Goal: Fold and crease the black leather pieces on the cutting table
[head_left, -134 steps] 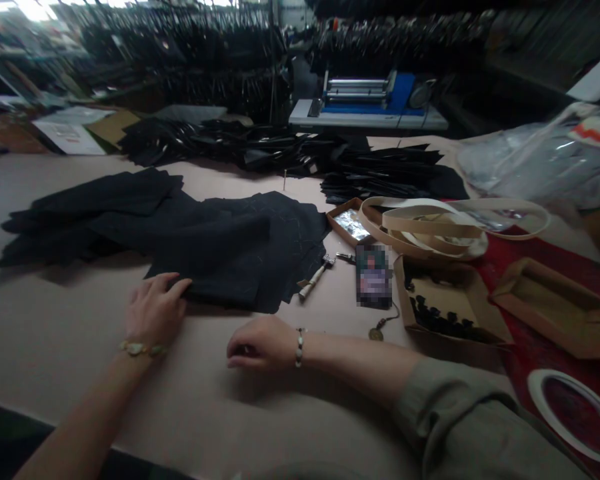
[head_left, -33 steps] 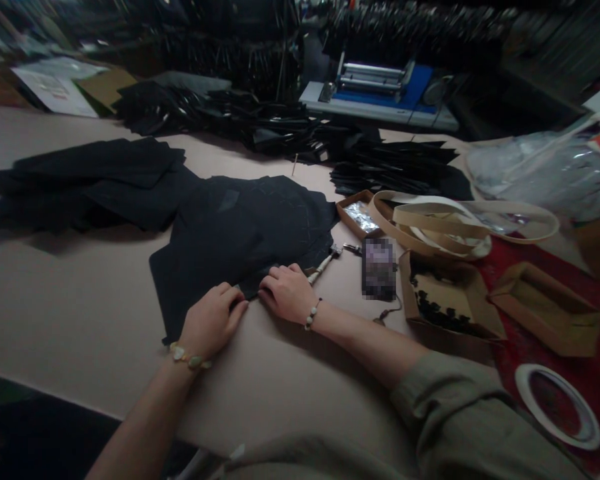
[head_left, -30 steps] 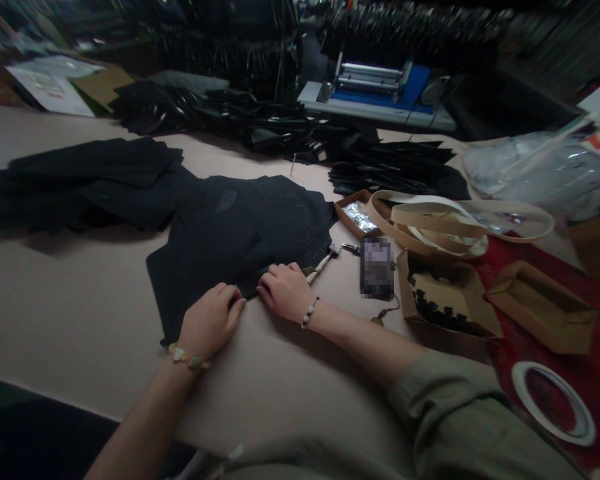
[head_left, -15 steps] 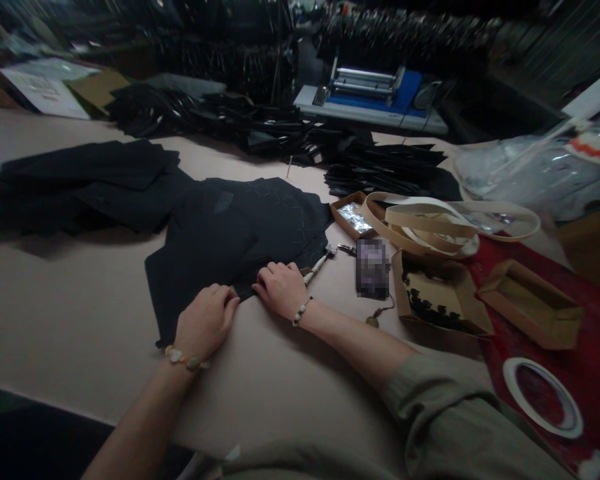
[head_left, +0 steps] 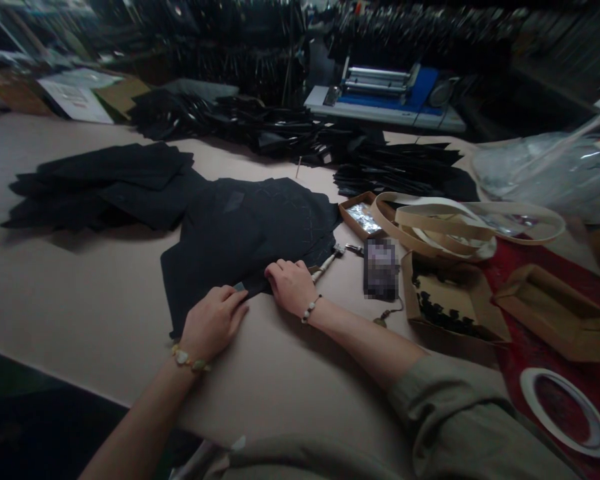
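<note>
Step (judged): working near edge of black fabric [head_left: 230,237] | left hand [head_left: 211,319], right hand [head_left: 293,287] curled at that edge; pinch hidden, cannot tell | fabric lies on table [head_left: 80,287] | next likely calls for even tension

- The dark cloth [head_left: 250,227] in the middle looks matt and soft, with faint pale marks on its surface.
- The cloth stack [head_left: 105,190] at left has the same dull, fabric look.
- The bench [head_left: 80,280] is smooth and matt — barely any sheen.
- The far dark pile [head_left: 240,127] catches glossy glints along its edges.
- The shallow tray [head_left: 555,313] is plain brown cardboard, dull and creased.
- The flat packet [head_left: 364,218] looks silvery and shiny, crinkled like foil or plastic.
- The clear bag [head_left: 540,167] is wrinkled plastic with bright highlights.
- The far machine [head_left: 377,80] has polished metal rollers — matt blue body.
- The rolled sleeve [head_left: 445,393] is matt, creased fabric.
</note>
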The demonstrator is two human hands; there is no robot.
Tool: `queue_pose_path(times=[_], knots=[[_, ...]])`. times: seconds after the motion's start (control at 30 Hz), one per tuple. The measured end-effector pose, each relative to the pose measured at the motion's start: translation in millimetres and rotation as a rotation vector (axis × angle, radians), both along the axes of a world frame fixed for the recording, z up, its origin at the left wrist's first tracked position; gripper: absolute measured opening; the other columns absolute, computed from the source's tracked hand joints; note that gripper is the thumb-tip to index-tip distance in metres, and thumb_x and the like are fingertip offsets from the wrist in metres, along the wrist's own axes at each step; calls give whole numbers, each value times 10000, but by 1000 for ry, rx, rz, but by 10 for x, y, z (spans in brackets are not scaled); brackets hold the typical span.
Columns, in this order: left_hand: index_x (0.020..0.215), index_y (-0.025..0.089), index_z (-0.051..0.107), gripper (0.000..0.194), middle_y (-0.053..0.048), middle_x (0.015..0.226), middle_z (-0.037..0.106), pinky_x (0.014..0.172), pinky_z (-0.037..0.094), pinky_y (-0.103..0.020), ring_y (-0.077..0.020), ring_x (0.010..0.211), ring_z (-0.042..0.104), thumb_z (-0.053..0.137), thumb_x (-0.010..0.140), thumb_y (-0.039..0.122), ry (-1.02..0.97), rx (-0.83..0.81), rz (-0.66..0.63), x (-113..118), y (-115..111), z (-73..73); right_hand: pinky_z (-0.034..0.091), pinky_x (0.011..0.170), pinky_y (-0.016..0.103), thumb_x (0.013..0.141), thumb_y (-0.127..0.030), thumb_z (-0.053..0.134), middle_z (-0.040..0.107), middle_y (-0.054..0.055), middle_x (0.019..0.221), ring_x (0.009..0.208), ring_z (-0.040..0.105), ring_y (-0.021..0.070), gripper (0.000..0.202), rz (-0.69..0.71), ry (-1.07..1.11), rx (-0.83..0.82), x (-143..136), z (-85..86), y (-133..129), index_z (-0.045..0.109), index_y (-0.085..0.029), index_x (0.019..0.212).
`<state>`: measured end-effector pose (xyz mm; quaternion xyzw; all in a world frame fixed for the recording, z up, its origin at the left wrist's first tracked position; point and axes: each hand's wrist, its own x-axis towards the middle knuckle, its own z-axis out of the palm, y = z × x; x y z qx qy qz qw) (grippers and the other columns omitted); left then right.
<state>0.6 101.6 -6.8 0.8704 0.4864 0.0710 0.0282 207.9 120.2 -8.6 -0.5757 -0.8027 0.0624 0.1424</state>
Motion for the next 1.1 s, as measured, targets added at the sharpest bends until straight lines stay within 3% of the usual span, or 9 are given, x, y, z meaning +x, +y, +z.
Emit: queue_pose_path(times=[0.4, 0.67, 0.77, 0.9, 1.1], knots=[[1283, 204, 589, 395, -104, 1120, 673, 778, 536, -346, -256, 1011, 610, 407, 936, 153, 137, 98, -58, 8, -5, -44, 409, 778, 266, 932, -207, 479, 619, 62, 961, 873, 561, 172, 160, 143, 279, 68, 95, -11, -98, 620, -182, 1005], [1171, 212, 607, 364, -71, 1240, 643, 782, 537, -303, -219, 1022, 633, 369, 919, 100, 8, 71, 59, -54, 36, -111, 430, 733, 246, 959, -238, 448, 699, 38, 945, 798, 619, 142, 195, 236, 415, 44, 148, 172, -349, 628, -194, 1021], [1128, 203, 628, 341, -68, 1214, 656, 868, 523, -305, -211, 1059, 629, 380, 915, 105, -78, 89, 56, -64, 70, -137, 436, 697, 244, 986, -279, 434, 717, 29, 905, 740, 636, 135, 221, 112, 458, -2, 294, 229, -543, 635, -202, 1038], [1128, 170, 628, 274, -87, 1121, 693, 928, 499, -321, -221, 1035, 645, 446, 961, 288, -208, 150, 74, -60, 88, -159, 471, 704, 263, 997, -278, 398, 732, 60, 928, 767, 671, 162, 271, -153, 443, 9, 660, 160, -871, 638, -188, 1087], [1105, 181, 664, 270, -63, 977, 718, 797, 508, -283, -199, 869, 680, 470, 955, 296, -231, 193, 152, -93, 77, -198, 523, 713, 314, 989, -286, 390, 747, 91, 998, 821, 713, 227, 340, -566, 137, 42, 1237, 12, -1254, 652, -188, 1181]])
